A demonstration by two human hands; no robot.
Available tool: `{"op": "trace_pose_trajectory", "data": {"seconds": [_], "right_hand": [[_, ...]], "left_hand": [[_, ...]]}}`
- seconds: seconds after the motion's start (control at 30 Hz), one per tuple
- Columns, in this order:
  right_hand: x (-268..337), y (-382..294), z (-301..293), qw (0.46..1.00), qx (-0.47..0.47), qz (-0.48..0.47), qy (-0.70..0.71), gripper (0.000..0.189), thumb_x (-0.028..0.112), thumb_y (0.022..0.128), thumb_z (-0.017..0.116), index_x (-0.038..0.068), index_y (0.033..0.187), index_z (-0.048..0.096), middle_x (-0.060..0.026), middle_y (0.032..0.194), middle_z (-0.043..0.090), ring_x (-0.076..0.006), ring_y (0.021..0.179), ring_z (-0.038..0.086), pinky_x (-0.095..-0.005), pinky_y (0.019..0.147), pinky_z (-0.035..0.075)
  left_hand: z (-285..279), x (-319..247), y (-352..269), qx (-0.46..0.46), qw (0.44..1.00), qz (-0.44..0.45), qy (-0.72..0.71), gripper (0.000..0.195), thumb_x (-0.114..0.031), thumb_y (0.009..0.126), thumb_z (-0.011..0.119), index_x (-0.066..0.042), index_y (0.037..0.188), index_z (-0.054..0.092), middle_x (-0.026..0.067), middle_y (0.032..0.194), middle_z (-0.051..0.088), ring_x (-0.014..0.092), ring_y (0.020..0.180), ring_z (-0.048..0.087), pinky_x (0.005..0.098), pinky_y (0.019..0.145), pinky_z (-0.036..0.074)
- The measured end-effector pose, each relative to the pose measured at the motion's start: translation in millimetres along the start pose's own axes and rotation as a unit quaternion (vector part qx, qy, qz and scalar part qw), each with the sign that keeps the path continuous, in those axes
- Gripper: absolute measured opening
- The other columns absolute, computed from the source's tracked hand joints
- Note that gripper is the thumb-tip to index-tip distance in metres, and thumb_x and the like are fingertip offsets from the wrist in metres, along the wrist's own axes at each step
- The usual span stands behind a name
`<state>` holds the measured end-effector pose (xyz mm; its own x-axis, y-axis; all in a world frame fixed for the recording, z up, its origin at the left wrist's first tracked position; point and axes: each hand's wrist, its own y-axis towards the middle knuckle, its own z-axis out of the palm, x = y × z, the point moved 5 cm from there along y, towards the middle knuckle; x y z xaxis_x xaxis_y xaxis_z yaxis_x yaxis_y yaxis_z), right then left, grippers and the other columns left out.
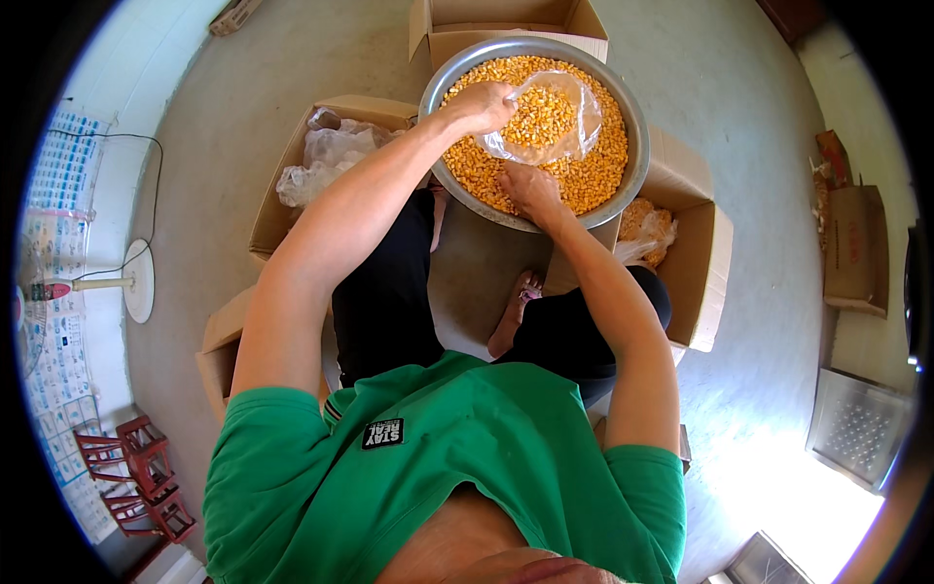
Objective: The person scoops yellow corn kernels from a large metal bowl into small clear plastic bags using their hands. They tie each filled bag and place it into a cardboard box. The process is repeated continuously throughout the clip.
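A wide metal basin [639, 150] full of yellow corn kernels [503, 70] stands before me. On the kernels lies a clear plastic bag [588, 109], its mouth spread, with kernels seen in or through it. My left hand [487, 106] pinches the bag's rim at its left side, fingers closed on the film. Just below the bag, my right hand [531, 191] is down in the corn at the near side of the basin; its fingertips are partly buried, so whether it grips kernels or the bag's edge cannot be told.
A cardboard box [273, 212] with crumpled plastic bags [321, 157] stands left of the basin. Another box [693, 270] at the right holds filled bags of corn [648, 230]. An open box [511, 36] is behind the basin. A fan base [139, 281] and red stools [146, 452] are at the left.
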<state>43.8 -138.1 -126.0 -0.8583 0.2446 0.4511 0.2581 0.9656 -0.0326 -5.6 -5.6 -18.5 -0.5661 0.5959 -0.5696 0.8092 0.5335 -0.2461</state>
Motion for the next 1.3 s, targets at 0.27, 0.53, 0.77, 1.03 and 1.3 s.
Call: {"op": "trace_pose_trajectory", "data": {"seconds": [0.27, 0.53, 0.77, 1.03, 1.3], "right_hand": [[-13, 6, -3, 0.996, -0.015, 0.072, 0.04, 0.035, 0.038, 0.089, 0.051, 0.005, 0.092, 0.063, -0.0231, 0.092, 0.064, -0.0421, 0.089, 0.06, -0.0503, 0.077, 0.047], [-33, 12, -45, 0.97, 0.171, 0.03, 0.168, 0.035, 0.034, 0.087, 0.054, -0.001, 0.084, 0.06, -0.0117, 0.07, 0.059, -0.0219, 0.066, 0.057, -0.037, 0.061, 0.047], [-43, 28, -85, 0.896, 0.086, 0.154, 0.407, 0.027, 0.03, 0.087, 0.06, 0.006, 0.075, 0.057, 0.0014, 0.061, 0.049, -0.0061, 0.05, 0.04, -0.0241, 0.041, 0.03], [-78, 107, -51, 0.962, -0.049, 0.082, 0.256, 0.031, 0.031, 0.086, 0.057, 0.001, 0.08, 0.061, -0.0073, 0.064, 0.058, -0.0134, 0.05, 0.049, -0.0313, 0.04, 0.035], [-46, 110, -83, 0.939, -0.192, 0.106, 0.265, 0.031, 0.028, 0.089, 0.055, 0.0, 0.097, 0.064, -0.0126, 0.084, 0.061, -0.0218, 0.075, 0.06, -0.0338, 0.059, 0.046]], "left_hand": [[-1, 6, 3, 0.0, 1.0, -0.002, -0.006, 0.037, -0.024, 0.095, 0.047, -0.005, 0.127, 0.054, 0.0125, 0.086, 0.065, 0.018, 0.068, 0.061, 0.0348, 0.061, 0.048], [4, 20, 9, -0.009, 0.999, -0.004, -0.046, 0.026, -0.027, 0.092, 0.049, -0.003, 0.098, 0.058, 0.014, 0.078, 0.062, 0.024, 0.071, 0.06, 0.0394, 0.066, 0.045], [2, -2, -5, 0.015, 0.998, -0.004, -0.053, 0.024, -0.025, 0.092, 0.05, -0.005, 0.101, 0.059, 0.0121, 0.077, 0.062, 0.022, 0.07, 0.061, 0.0381, 0.064, 0.047], [16, 13, 20, -0.013, 0.996, 0.091, 0.004, 0.049, -0.022, 0.095, 0.042, -0.022, 0.143, 0.037, 0.0139, 0.078, 0.062, 0.019, 0.059, 0.056, 0.0345, 0.057, 0.048], [-2, 0, -7, -0.003, 0.999, 0.05, -0.011, 0.04, -0.019, 0.091, 0.046, -0.014, 0.131, 0.046, 0.0199, 0.097, 0.063, 0.033, 0.084, 0.062, 0.0407, 0.078, 0.05]]}}
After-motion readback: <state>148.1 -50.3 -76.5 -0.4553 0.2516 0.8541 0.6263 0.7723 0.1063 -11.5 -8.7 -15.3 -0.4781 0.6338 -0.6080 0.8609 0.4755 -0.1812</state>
